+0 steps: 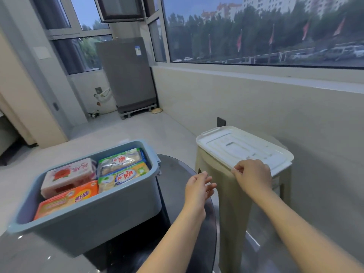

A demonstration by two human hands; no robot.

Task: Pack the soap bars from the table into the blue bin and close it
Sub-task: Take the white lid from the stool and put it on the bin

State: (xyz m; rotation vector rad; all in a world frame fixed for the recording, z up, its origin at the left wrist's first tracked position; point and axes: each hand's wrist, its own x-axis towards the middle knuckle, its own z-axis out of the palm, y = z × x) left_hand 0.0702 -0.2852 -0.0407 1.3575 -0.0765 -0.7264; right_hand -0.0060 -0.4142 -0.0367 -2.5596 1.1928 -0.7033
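The blue bin (110,209) stands open on the dark glass table (177,223) at the left. Several wrapped soap bars fill it: a pink-and-white pack (69,174), an orange one (78,196) and two green-and-yellow ones (122,168). The bin's white lid (242,148) lies on a beige plastic stool (232,203) to the right of the table. My right hand (254,176) pinches the lid's near edge. My left hand (199,186) hovers open between the bin and the stool, fingers spread toward the lid, holding nothing.
The round table's edge curves between the bin and the stool. A low wall under a wide window runs behind the stool. A grey appliance (126,73) stands far back on the tiled floor.
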